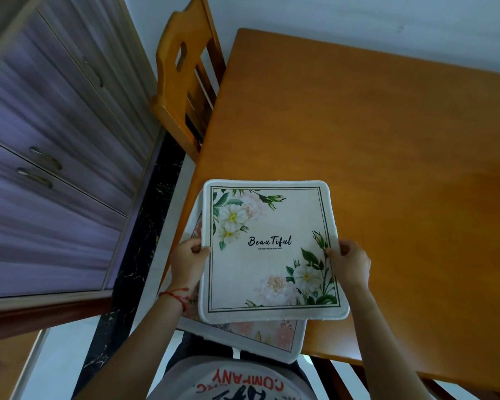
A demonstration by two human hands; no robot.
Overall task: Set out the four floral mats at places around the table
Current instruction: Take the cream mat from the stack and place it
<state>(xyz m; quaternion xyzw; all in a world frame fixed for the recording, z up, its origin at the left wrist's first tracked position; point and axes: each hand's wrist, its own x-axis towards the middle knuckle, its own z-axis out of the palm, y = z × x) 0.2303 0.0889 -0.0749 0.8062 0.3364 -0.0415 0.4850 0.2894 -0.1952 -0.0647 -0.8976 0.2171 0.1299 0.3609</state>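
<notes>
A: Biggest thing first: what's under the hands?

B: The wooden surface (373, 145), stretching well ahead of and to the right of both hands. No mat lies at any place on the part that shows. A wooden chair (185, 82) stands at its far-left edge, well beyond the left hand, and a purple cabinet (55, 134) runs along further left.

A: And the mats?

B: A stack sits at the near-left corner of the surface, between the two hands. The top mat (269, 249), cream with white flowers and the word "Beautiful", is askew on a pinkish mat below (266, 333), which pokes out on the near side and to the left. I can't count how many lie underneath.

A: How's the grip?

B: The left hand (188, 264) pinches the top mat's left edge, thumb on top and fingers curled under. The right hand (350, 261) does the same on the right edge. Both are closed on that one mat. A red string (173, 295) circles the left wrist.

A: So which step?

B: I'd judge the very start: taking the first mat off the stack. Next it needs lifting clear without dragging the one beneath, then carrying out to a seat position, perhaps by the chair, and laying flat, square to the edge.
</notes>
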